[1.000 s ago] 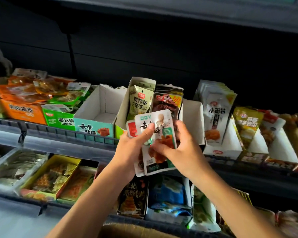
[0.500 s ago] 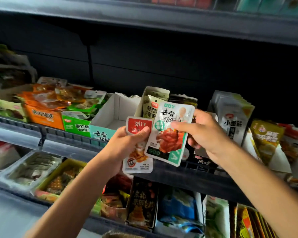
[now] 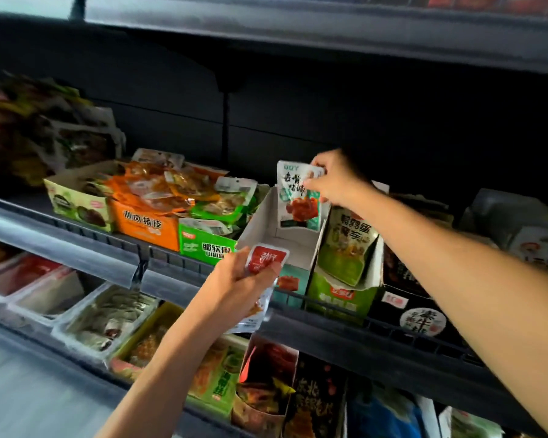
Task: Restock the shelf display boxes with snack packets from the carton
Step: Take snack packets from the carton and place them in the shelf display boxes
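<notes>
Fingers of the right hand (image 3: 332, 181) pinch the top edge of a white-and-teal snack packet (image 3: 298, 197) and hold it upright inside the white display box (image 3: 260, 226) on the shelf (image 3: 361, 330). The packet's lower edge sits against the back wall of that box, whose floor in front of it is bare cardboard. Nearer the camera and lower, the left hand (image 3: 238, 286) grips a red-topped packet (image 3: 264, 263), thumb curled across its front; the clear bottom part of that packet hangs below the palm, over the shelf's front rail. The two hands are well apart, the left in front of the box's teal front panel, the right above its back.

Just right of the right hand stands a green box (image 3: 339, 298) with a tall green packet (image 3: 348, 245) upright in it, touching the white display box's side. Right of that, under the right forearm, a black box (image 3: 421, 317) is partly hidden. Left of the left hand sit a green carton (image 3: 206, 248) and an orange carton (image 3: 146, 226), both heaped with loose packets lying flat. Below the left forearm, the lower shelf carries clear trays (image 3: 105, 320) and more packets, blurred.
</notes>
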Motion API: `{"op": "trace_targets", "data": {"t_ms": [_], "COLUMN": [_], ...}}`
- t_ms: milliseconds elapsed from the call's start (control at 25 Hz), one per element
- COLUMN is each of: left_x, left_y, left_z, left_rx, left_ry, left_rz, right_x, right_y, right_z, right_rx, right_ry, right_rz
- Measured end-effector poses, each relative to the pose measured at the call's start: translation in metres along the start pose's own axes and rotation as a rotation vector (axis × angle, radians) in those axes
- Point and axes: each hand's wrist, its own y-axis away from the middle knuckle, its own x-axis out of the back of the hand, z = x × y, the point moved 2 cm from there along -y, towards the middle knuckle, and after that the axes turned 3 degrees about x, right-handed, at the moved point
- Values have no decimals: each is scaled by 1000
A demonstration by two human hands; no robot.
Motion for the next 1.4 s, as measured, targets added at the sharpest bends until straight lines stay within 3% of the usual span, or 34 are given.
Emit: {"op": "trace_targets", "data": {"t_ms": [120,360,520,760,880,960,1040,1120,1160,1280,1400], "left_x": [6,8,9,9,8,7,2,-15,-27,-64,-100], "left_y": [-2,-4,-3,0,-3,-4,-2,3,6,13,23], "left_z": [-6,-8,-6,0,9,17,22,28,32,35,38], "left_rx": [-4,23,-2,-13,7,28,51,61,65,94,62], "left_ry": [27,51,51,7,210,373,405,435,459,537,473], "left_rz": [-34,-68,-78,-64,133,218,187,101,65,-32,-159], "right_x": [-23,-32,-35,-29,-15,-5,6,17,23,41,62], "right_y": [-9,-16,-13,-1,28,60,101,140,154,181,205], "right_z": [-2,5,-1,1,-8,-14,-21,-21,-14,21,58], "right_rx": [43,-98,38,96,143,168,132,66,42,-96,-254], "right_ry": [225,173,513,635,425,48,-433,-668,-691,-673,-727], "right_rz": [-16,24,34,97,227,218,-78,-323,-326,-105,31]}}
